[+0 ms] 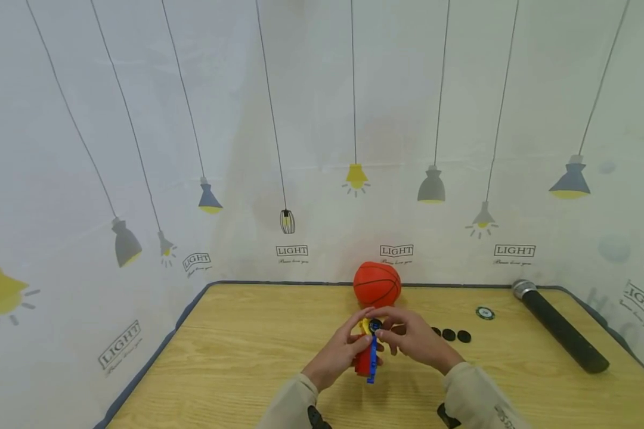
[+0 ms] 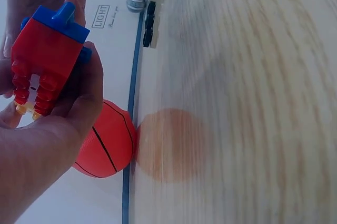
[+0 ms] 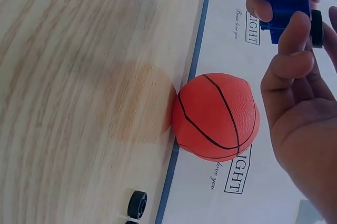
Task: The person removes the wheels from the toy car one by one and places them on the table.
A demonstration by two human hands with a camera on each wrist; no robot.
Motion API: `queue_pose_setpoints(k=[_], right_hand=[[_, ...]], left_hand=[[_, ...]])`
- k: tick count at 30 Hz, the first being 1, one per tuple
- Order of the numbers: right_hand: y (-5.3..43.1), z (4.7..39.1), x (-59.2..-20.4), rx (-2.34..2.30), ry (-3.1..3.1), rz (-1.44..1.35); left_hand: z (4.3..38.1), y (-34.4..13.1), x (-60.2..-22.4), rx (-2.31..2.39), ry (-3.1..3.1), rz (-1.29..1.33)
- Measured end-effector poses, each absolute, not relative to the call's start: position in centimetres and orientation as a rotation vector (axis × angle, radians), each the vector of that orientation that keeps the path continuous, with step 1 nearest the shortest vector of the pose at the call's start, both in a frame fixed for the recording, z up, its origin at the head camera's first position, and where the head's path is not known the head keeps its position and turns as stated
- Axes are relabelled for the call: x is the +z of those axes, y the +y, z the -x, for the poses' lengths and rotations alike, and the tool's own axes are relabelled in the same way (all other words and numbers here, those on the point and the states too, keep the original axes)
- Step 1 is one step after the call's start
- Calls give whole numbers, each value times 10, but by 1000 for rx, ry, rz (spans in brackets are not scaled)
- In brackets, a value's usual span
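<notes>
A building-block model of red, blue and yellow pieces (image 1: 363, 361) is held up over the table, tilted. My left hand (image 1: 334, 356) grips it, with fingers wrapped round the red body (image 2: 50, 50) in the left wrist view. My right hand (image 1: 420, 341) pinches a small black wheel (image 3: 316, 29) at the side of the blue piece (image 3: 285, 0). Both hands' fingertips meet around the model's upper end. My right hand hides part of the row of loose black wheels (image 1: 448, 335) on the table beside it.
A red toy basketball (image 1: 377, 284) sits at the table's back edge, just beyond my hands. To the right lie a green-and-white poker chip (image 1: 485, 313) and a black microphone (image 1: 563, 331). A white printed sheet (image 1: 322, 119) encloses the wooden table (image 1: 236, 345).
</notes>
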State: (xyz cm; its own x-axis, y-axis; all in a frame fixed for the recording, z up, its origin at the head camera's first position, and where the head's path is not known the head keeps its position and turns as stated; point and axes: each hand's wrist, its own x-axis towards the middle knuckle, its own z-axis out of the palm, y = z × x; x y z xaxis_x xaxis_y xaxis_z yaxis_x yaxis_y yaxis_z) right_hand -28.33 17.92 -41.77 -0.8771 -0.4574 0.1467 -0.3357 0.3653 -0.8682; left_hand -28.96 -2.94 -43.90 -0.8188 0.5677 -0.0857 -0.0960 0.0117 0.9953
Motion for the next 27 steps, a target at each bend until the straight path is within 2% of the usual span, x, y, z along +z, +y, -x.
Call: queue_pose_setpoints(k=[21,27], right_hand=[[170,281,-413,-1626,2350,703],[169,281,-415,-1596,2393,706]], left_hand=[[286,-36,-432,1792,1736,-640],[286,-37,-434,1769,1719,-615]])
